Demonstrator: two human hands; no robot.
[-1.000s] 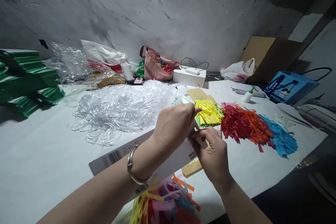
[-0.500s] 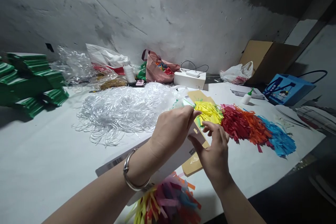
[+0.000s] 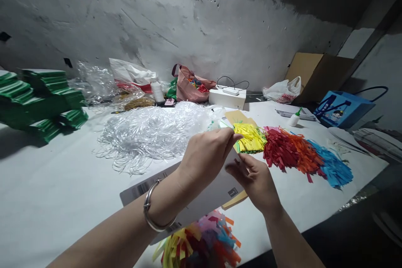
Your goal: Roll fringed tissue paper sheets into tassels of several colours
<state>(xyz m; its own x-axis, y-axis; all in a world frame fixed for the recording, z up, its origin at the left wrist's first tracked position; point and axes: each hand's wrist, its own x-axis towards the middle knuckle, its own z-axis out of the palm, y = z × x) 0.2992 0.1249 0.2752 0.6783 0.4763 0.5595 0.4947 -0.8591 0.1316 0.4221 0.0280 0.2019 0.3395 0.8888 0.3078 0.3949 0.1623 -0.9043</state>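
Note:
A flat white-grey card (image 3: 205,201) with barcodes and a small dark "1" label slants in front of me above the table. My left hand (image 3: 209,150), with a silver bangle on its wrist, is closed at the card's far edge. Its fingertips are mostly hidden behind the hand. My right hand (image 3: 259,180) pinches the card's right end between thumb and fingers. Below the card's near edge hangs or lies a bunch of multicoloured paper strips (image 3: 201,240), partly covered by the card. A tan cardboard piece (image 3: 236,201) shows beneath.
Clear shiny strings (image 3: 147,134) lie heaped left of centre. Bundles of yellow (image 3: 249,138), red (image 3: 279,150), orange (image 3: 304,157) and blue strips (image 3: 334,167) lie to the right. Behind them stand a glue bottle (image 3: 294,118) and blue bag (image 3: 347,108). Green stacks (image 3: 47,100) occupy the left.
My right hand's fingers have closed from a spread pose onto the card's right end. The card has shifted slightly, covering more of the tan piece. My left hand stays closed.

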